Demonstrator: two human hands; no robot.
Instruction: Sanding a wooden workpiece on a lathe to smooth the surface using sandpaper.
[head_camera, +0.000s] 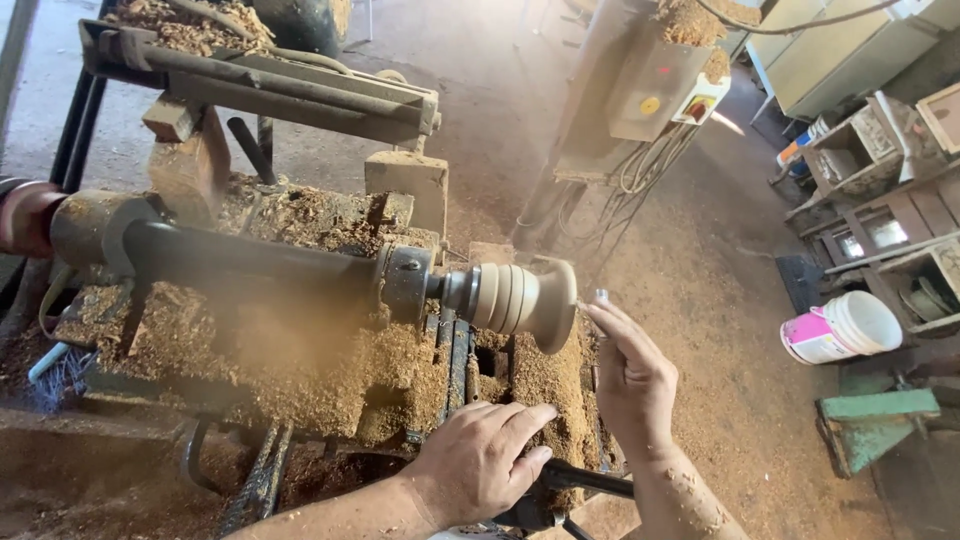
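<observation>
A pale turned wooden piece (520, 297) with grooves and a flared disc end sits on the spindle of a wood lathe (240, 262). My right hand (632, 378) is just right of the disc, its fingers pinched on a small metal tool (600, 297) held close to the disc's face. My left hand (482, 458) lies palm down, gripping a dark bar handle (585, 480) below the piece, over the sawdust-covered bed. Both forearms carry wood dust.
Sawdust heaps (330, 380) cover the lathe bed and floor. A grey switch box (650, 85) with cables stands behind. A white and pink bucket (842, 328) lies at the right near wooden shelves (880, 190). A green metal stand (878, 420) sits lower right.
</observation>
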